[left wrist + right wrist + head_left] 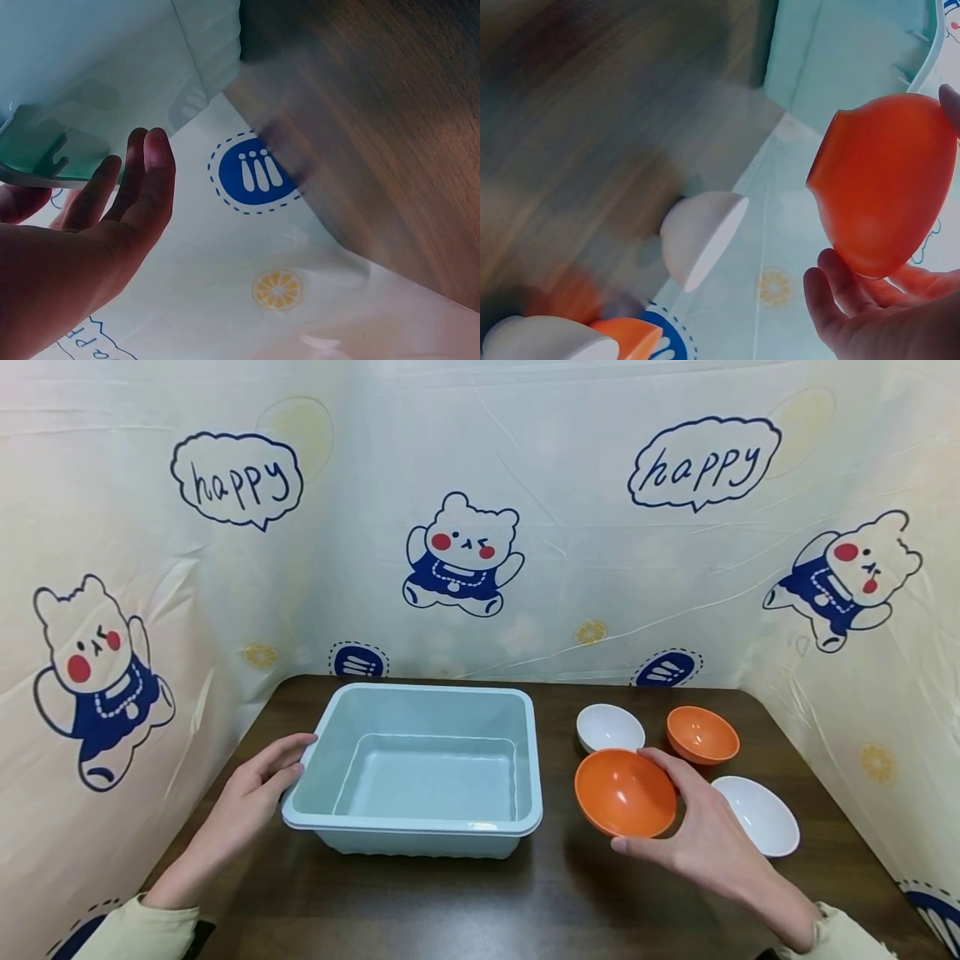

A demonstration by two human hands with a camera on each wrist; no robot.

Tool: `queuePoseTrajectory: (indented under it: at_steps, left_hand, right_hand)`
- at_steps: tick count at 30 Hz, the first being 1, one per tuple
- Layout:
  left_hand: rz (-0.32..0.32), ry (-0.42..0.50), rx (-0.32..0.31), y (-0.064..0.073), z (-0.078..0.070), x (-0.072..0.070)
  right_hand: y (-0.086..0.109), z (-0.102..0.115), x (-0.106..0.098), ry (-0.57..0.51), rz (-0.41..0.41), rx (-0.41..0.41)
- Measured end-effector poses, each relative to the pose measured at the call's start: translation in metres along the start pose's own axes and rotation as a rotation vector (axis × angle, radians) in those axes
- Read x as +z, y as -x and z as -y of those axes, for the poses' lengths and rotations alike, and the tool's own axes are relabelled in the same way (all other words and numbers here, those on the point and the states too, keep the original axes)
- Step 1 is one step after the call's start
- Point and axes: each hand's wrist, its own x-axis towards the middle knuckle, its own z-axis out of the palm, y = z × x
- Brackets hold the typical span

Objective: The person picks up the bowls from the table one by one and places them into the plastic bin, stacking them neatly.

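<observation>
In the head view my right hand (708, 839) grips an orange bowl (625, 795) by its rim, thumb at the near side and fingers at the far side. The right wrist view has the same orange bowl (892, 187) raised above the tabletop, its foot clear of the wood. My left hand (255, 785) rests at the left side of a pale blue-green basin (412, 827), fingertips right at the rim. From the left wrist view, the left fingers (154, 161) lie loosely bent along the outside wall, below the rim.
Behind the held bowl stands a white bowl (609, 727), with another orange bowl (702, 735) to its right. A second white bowl (757, 814) sits right of my right hand. Printed curtains (570, 552) enclose the dark wooden table (420, 902) at the back and sides.
</observation>
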Motion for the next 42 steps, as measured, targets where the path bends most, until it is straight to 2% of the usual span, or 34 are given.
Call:
queuePoseTrajectory:
  at_steps: [20,35,42]
  left_hand:
    - [0.009,0.005,-0.017,-0.003,-0.001,0.000]
    - [0.010,-0.002,-0.015,-0.003,0.001,-0.001]
    - [0.012,0.010,-0.008,-0.002,0.001,0.000]
  right_hand:
    - [-0.017,0.025,-0.023,-0.045,-0.004,-0.090]
    - [-0.030,0.041,-0.019,-0.076,-0.014,-0.131]
    - [-0.038,0.052,-0.022,-0.103,0.017,-0.152]
